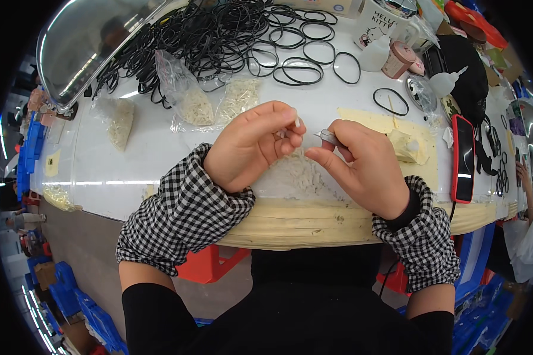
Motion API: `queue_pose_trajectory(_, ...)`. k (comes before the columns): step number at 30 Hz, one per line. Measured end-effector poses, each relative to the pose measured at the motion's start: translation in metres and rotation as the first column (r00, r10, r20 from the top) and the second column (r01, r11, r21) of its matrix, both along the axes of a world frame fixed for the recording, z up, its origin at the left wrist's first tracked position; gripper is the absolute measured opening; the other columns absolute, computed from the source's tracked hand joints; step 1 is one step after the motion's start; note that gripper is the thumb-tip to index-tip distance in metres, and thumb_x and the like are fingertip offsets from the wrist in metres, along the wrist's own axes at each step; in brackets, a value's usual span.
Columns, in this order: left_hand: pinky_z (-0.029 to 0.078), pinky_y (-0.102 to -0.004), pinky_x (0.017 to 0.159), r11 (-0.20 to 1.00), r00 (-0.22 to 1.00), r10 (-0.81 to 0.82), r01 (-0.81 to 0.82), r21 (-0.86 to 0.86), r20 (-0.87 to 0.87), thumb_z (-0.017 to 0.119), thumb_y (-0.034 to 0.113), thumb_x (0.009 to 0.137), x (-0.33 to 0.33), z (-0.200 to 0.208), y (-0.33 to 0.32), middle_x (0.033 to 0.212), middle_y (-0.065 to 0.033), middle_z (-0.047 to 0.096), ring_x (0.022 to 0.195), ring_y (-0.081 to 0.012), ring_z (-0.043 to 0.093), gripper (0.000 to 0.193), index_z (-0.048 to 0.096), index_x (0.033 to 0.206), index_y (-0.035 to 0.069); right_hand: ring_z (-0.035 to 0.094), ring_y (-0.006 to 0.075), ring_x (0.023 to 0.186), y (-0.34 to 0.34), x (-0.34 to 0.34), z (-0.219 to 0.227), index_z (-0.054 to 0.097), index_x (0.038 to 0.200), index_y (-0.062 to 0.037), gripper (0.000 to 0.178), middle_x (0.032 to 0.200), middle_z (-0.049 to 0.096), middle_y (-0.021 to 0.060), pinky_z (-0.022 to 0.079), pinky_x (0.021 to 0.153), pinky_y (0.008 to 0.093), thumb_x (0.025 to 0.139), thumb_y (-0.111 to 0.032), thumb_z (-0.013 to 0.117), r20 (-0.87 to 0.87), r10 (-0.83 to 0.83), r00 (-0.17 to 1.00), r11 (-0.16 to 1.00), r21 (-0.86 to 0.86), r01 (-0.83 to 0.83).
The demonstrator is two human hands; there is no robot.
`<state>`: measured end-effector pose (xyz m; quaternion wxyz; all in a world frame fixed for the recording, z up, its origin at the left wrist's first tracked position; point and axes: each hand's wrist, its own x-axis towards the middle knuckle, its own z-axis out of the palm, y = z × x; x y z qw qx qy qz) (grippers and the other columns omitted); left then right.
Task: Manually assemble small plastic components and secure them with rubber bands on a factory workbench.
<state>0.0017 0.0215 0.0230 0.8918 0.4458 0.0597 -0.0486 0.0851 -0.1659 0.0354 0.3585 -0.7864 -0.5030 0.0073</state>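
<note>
My left hand [251, 142] is raised over the table's near part, thumb and forefinger pinching a small whitish piece [297, 122]. Close by on the right, my right hand [370, 168] is closed around a small grey blade [327, 136], its tip pointing toward the left hand. A narrow gap separates the blade from the whitish piece. Beneath and between both hands lies a loose heap of small white bits [305, 176]. Past the left hand are clear plastic bags of small cream-coloured pieces, one bag [196, 107] beside another [241, 97].
Black rubber-like loops [219, 35] are heaped at the back. A clear curved cover [86, 47] stands back left, with another bag of pieces [121, 121] nearby. On the right are a red-edged phone [463, 158], a white squeeze bottle [374, 54] and a yellowish wrapped block [408, 147].
</note>
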Motion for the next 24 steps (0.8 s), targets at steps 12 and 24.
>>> queue_pose_trajectory(12,0.05,-0.0211,0.075,0.986,0.983,0.158,-0.161,-0.03,-0.096,0.051,0.011,0.092,0.002,-0.005,0.005,0.092,-0.0067,0.059,0.084,-0.0123,0.058,0.017,0.053,0.105,0.0,0.06,0.0292,0.072,-0.005,0.001,-0.014,0.057,0.09,-0.0026,0.019,0.079,0.058,0.0102,0.046,0.062,0.0376,0.079,-0.015,0.066,-0.133,0.113,0.985,0.974,-0.179,-0.136)
queue_pose_trajectory(24,0.041,-0.0167,0.06,0.955,0.963,-0.266,0.27,0.122,-0.044,0.051,0.019,0.096,-0.004,0.002,-0.002,0.08,-0.0002,0.055,0.07,-0.0043,0.048,0.02,0.059,0.101,0.001,0.051,0.0124,0.06,-0.001,0.002,0.004,0.063,0.084,-0.0025,0.014,0.075,0.058,0.0037,0.035,0.047,0.0219,0.074,-0.003,0.072,-0.21,0.11,0.971,0.952,0.303,-0.042)
